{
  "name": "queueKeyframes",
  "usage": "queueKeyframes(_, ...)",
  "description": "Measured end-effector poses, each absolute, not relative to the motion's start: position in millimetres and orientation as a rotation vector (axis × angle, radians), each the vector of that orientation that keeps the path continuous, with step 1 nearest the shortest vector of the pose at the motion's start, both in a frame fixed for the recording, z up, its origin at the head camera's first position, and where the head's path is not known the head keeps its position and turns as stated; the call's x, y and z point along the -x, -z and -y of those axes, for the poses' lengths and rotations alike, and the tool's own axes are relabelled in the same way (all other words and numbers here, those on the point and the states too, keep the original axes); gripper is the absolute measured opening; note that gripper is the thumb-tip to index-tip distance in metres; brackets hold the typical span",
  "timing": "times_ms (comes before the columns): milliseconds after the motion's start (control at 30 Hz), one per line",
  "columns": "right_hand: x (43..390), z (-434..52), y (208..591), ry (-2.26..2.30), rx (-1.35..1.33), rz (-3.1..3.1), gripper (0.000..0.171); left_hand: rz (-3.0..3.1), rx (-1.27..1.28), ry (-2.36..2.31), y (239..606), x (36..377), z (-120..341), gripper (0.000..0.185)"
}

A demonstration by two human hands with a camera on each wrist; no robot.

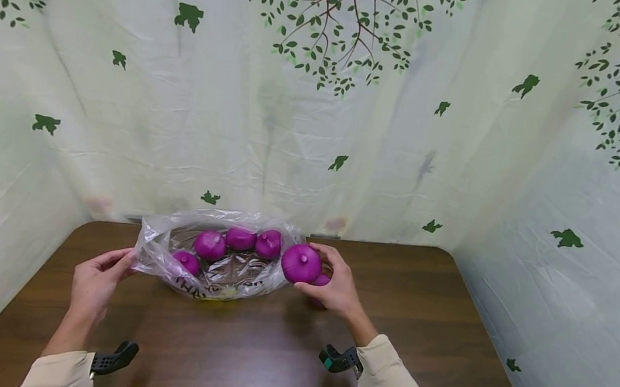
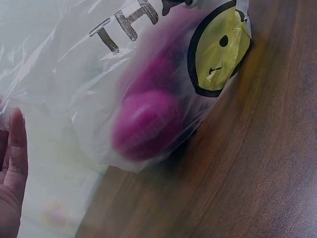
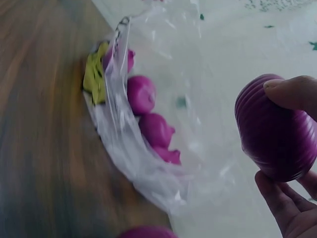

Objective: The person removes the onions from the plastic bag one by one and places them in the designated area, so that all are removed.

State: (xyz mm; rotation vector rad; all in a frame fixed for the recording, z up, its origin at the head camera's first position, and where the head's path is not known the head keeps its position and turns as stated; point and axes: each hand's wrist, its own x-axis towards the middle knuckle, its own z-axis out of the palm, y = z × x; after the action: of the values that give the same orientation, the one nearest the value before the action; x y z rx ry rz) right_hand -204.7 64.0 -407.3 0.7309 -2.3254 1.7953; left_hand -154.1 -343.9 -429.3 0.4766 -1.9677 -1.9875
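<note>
My right hand [image 1: 339, 285] grips a purple onion [image 1: 301, 264] between thumb and fingers, held up beside the right end of a clear plastic bag [image 1: 155, 242]. In the right wrist view the thumb presses the ridged side of the onion [image 3: 272, 129], with fingertips beneath. My left hand [image 1: 92, 285] pinches the bag's left edge, keeping its mouth spread. Several purple onions [image 1: 209, 245] lie inside the bag. The left wrist view shows one onion [image 2: 148, 124] through the film, near a yellow smiley print [image 2: 218, 54].
Behind my right hand another onion [image 1: 321, 279] is partly hidden, outside the bag. A brown wooden table [image 1: 249, 356] lies under everything. Pale curtains [image 1: 294, 123] printed with leaves enclose it at the back and sides.
</note>
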Motion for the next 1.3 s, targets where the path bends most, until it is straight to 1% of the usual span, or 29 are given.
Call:
queueKeyframes(200,204,-83,408,-1.783,-0.694,2.342,0.068,1.962,-0.469,1.983,429,155,344,0.006)
queueKeyframes(433,199,-98,419,-1.878,-0.538,2.342,0.068,1.951,-0.463,1.992,430,153,347,0.004)
queueKeyframes(833,192,-119,440,-1.815,-0.364,2.355,0.071,1.967,-0.464,1.984,433,157,343,0.006)
queueKeyframes(967,196,-126,446,-1.792,-0.345,2.356,0.072,1.970,-0.468,1.978,433,157,344,0.006)
queueKeyframes(1200,216,-140,481,-1.775,-0.275,2.340,0.077,2.011,-0.471,1.972,430,158,345,0.011)
queueKeyframes(1300,220,-144,488,-1.739,-0.271,2.348,0.076,2.020,-0.477,1.965,430,159,344,0.010)
